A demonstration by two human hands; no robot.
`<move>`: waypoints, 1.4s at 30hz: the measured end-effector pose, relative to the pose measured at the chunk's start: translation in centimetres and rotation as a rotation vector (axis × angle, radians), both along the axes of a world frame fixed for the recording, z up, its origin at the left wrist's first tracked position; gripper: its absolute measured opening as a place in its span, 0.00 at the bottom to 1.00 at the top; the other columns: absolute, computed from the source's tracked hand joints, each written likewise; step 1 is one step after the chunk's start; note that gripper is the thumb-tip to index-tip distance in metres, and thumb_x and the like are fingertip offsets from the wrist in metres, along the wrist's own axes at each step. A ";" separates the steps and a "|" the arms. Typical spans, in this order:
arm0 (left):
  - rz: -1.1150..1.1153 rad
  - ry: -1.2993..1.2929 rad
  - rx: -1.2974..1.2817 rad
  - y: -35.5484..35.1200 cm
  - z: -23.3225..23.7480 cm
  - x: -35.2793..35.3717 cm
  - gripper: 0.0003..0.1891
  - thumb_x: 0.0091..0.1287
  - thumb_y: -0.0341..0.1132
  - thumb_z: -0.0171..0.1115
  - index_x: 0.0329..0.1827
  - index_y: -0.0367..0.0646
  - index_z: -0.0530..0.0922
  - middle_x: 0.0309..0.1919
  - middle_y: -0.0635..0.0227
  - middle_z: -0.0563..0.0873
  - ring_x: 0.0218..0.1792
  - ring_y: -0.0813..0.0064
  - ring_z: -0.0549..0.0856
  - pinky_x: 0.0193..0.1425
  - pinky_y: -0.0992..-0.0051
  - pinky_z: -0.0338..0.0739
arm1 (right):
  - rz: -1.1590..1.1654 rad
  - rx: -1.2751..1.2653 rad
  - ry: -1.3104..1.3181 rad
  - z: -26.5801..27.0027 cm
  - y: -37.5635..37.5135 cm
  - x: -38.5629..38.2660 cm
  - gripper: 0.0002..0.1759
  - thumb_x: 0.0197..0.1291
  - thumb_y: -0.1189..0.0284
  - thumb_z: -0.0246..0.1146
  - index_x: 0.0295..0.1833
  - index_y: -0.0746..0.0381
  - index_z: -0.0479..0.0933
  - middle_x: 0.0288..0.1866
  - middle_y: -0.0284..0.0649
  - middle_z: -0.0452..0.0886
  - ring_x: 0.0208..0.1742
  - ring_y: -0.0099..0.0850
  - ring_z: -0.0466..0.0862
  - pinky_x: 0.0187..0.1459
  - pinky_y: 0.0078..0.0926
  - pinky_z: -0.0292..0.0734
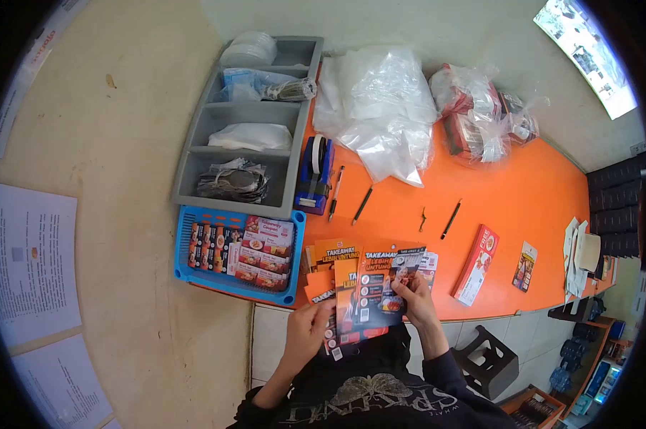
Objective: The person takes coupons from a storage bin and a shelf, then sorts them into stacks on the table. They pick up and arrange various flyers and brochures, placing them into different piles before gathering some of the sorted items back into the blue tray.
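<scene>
My right hand grips a fanned bunch of printed flyers, its thumb lying on the dark front one. Orange and black print on them reads "Takeaway lebih untung". At the bunch's lower left edge, my left hand is closed with curled fingers against the orange-topped flyers; the fingertips are partly hidden. More orange flyers lie on the orange table just beyond the bunch. A white and pink printed piece shows behind my right hand.
Left of the flyers stands a blue basket of coupon stacks, below a grey compartment tray. A tape dispenser, pens, clear plastic bags, bagged bundles and a red-white coupon pad lie around. A dark stool stands right.
</scene>
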State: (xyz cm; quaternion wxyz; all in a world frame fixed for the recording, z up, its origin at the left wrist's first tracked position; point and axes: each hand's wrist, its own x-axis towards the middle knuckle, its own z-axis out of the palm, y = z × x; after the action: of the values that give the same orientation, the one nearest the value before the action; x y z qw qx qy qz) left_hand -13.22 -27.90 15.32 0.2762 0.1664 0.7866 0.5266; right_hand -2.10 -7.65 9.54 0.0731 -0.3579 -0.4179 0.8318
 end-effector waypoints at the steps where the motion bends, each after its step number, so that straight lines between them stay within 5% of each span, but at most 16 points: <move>1: 0.055 -0.011 0.030 -0.2 -0.2 0.0 0.11 0.62 0.37 0.60 0.41 0.38 0.81 0.20 0.60 0.79 0.21 0.76 0.78 0.25 0.75 0.69 | -0.020 -0.011 0.004 0.0 0.2 -0.3 0.13 0.58 0.79 0.60 0.48 0.64 0.68 0.41 0.34 0.77 0.40 0.21 0.77 0.42 0.22 0.77; 8: 0.334 0.159 -0.195 -3.9 1.2 -2.2 0.10 0.59 0.23 0.59 0.44 0.36 0.81 0.36 0.62 0.84 0.29 0.81 0.82 0.29 0.84 0.73 | -0.001 0.173 -0.034 -3.3 0.5 -3.0 0.13 0.59 0.80 0.58 0.50 0.66 0.68 0.41 0.35 0.76 0.42 0.22 0.76 0.47 0.22 0.73; 9: 0.369 0.173 -0.154 -4.3 1.4 -2.5 0.10 0.59 0.23 0.59 0.43 0.35 0.81 0.37 0.63 0.84 0.30 0.81 0.81 0.30 0.84 0.73 | 0.036 0.249 -0.025 -3.5 0.4 -3.2 0.13 0.59 0.79 0.57 0.49 0.66 0.68 0.41 0.35 0.76 0.42 0.22 0.76 0.47 0.22 0.72; 10: 0.404 0.187 -0.112 -4.5 1.6 -2.8 0.10 0.59 0.23 0.58 0.43 0.34 0.81 0.37 0.63 0.83 0.30 0.81 0.81 0.30 0.84 0.73 | 0.135 0.603 -0.126 -4.7 0.3 -2.8 0.11 0.59 0.79 0.57 0.48 0.67 0.68 0.40 0.36 0.76 0.43 0.23 0.76 0.46 0.22 0.71; 13: 0.470 0.173 -0.058 -5.2 1.5 -3.3 0.09 0.60 0.22 0.58 0.43 0.32 0.80 0.36 0.62 0.83 0.33 0.81 0.82 0.33 0.83 0.74 | 0.202 0.896 -0.125 -3.9 -0.1 -2.7 0.10 0.59 0.78 0.57 0.45 0.67 0.69 0.39 0.36 0.77 0.42 0.22 0.76 0.44 0.20 0.71; 14: 0.467 0.176 -0.059 -5.2 1.6 -3.4 0.09 0.60 0.23 0.58 0.43 0.33 0.80 0.35 0.63 0.84 0.33 0.81 0.82 0.34 0.83 0.74 | 0.055 0.546 -0.063 -3.0 -0.5 -2.5 0.09 0.60 0.79 0.57 0.45 0.67 0.70 0.38 0.35 0.77 0.40 0.22 0.77 0.43 0.20 0.73; 18: 0.429 0.037 0.029 -4.2 1.4 -2.9 0.09 0.60 0.26 0.60 0.42 0.34 0.81 0.34 0.64 0.84 0.34 0.80 0.82 0.38 0.83 0.74 | 0.044 0.007 -0.041 0.1 1.1 -0.4 0.10 0.60 0.81 0.55 0.48 0.64 0.72 0.41 0.34 0.79 0.42 0.21 0.79 0.45 0.23 0.77; 24: -0.147 -0.088 0.056 0.4 0.7 -0.6 0.11 0.62 0.34 0.61 0.31 0.32 0.79 0.20 0.69 0.78 0.21 0.88 0.71 0.22 0.82 0.63 | 0.127 0.015 0.027 2.5 -0.6 -0.2 0.09 0.60 0.79 0.57 0.47 0.65 0.72 0.41 0.34 0.79 0.42 0.20 0.78 0.44 0.19 0.74; 28: 0.001 -0.204 0.117 1.1 0.2 0.2 0.13 0.62 0.37 0.62 0.27 0.33 0.78 0.10 0.76 0.71 0.13 0.89 0.64 0.16 0.81 0.56 | 0.067 0.096 -0.023 2.7 0.4 0.7 0.07 0.60 0.78 0.58 0.45 0.66 0.74 0.39 0.34 0.79 0.39 0.19 0.78 0.41 0.17 0.75; 42: 0.200 -0.258 0.208 -0.2 -1.2 0.5 0.12 0.62 0.37 0.63 0.25 0.38 0.78 0.14 0.78 0.74 0.14 0.92 0.68 0.18 0.86 0.58 | -0.222 0.040 0.101 3.8 1.8 2.6 0.12 0.62 0.79 0.53 0.51 0.68 0.70 0.47 0.40 0.78 0.45 0.25 0.80 0.48 0.23 0.76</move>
State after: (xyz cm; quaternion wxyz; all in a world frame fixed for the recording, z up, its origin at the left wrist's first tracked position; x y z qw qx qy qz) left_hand -12.71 -28.06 14.16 0.3022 0.0463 0.6986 0.6470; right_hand 0.47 -5.82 13.29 0.1928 -0.3583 -0.3881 0.8269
